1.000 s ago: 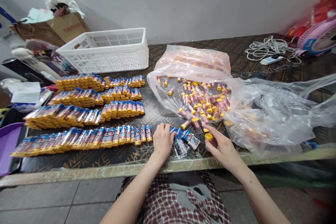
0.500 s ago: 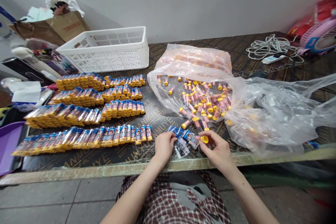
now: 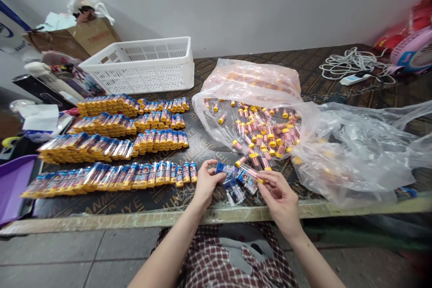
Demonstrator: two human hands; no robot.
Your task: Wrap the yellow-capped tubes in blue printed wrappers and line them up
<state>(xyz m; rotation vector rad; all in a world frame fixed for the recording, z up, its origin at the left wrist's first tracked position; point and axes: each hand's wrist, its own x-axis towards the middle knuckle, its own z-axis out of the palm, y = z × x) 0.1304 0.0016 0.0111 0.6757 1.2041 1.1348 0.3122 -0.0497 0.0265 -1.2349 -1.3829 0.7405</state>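
My right hand [image 3: 281, 198] pinches a small clear tube [image 3: 249, 170] of red-and-white pieces by its yellow-capped end, the other end pointing left. Thumb and fingers of my left hand [image 3: 206, 183] are closed on the edge of a blue printed plastic sleeve [image 3: 225, 169]. Beneath and between the hands lies a small pile of flat, clear-and-blue sleeves [image 3: 234, 191]. Just beyond, loose yellow-capped tubes [image 3: 266, 130] spill from the mouth of a clear plastic bag [image 3: 222, 74]. To the left, sleeved tubes [image 3: 145, 174] stand side by side in a row.
More sleeved tubes are stacked in rows [image 3: 91, 146] at the left. Behind them stands a white perforated basket [image 3: 141, 74]. A crumpled clear bag [image 3: 357, 144] lies at the right, with a white cable [image 3: 354, 65] and a pink fan [image 3: 413, 51] farther back.
My right hand has brought the tube level, its free end now over the sleeves. My left hand has shifted slightly up and left, drawing a blue sleeve apart from the pile. The view has moved slightly.
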